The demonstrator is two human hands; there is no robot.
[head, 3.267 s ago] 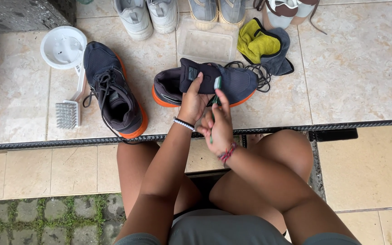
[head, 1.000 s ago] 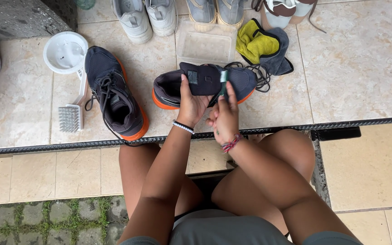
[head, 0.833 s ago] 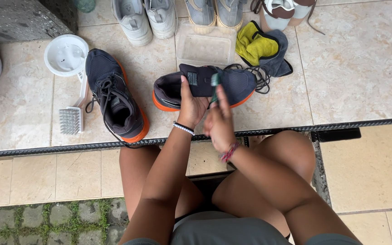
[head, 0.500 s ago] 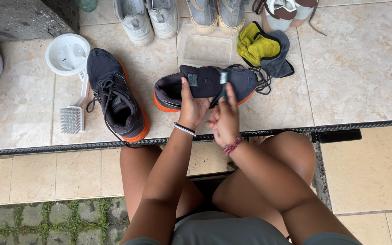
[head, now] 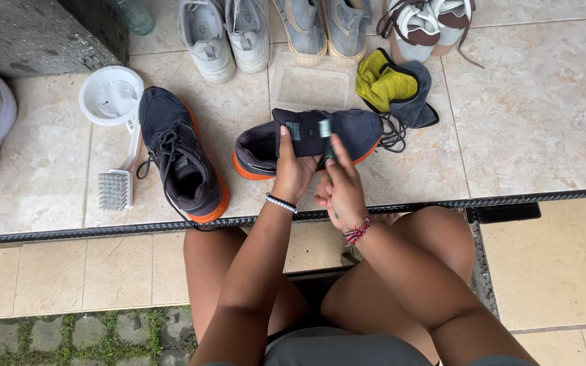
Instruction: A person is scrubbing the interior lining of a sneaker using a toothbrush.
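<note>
A dark navy sneaker with an orange sole [head: 310, 139] lies on its side on the tiled floor. My left hand [head: 291, 173] grips its tongue and upper from below. My right hand [head: 340, 190] is closed on a small brush with a pale green head [head: 325, 130], whose head touches the shoe's upper. The shoe's loose black laces [head: 393, 135] trail at its toe end. The matching sneaker [head: 181, 159] lies to the left, laces still in.
A white scrub brush [head: 118, 183] and a white round container [head: 110, 95] lie at left. A clear plastic tub [head: 312, 85] and a yellow and grey cloth [head: 395, 88] sit behind the shoe. Several pale sneakers line the far edge. A drain grate [head: 496, 203] crosses near my knees.
My right hand has shifted the small brush back and forth across the shoe's upper. My left hand keeps its hold on the shoe, which stays in place.
</note>
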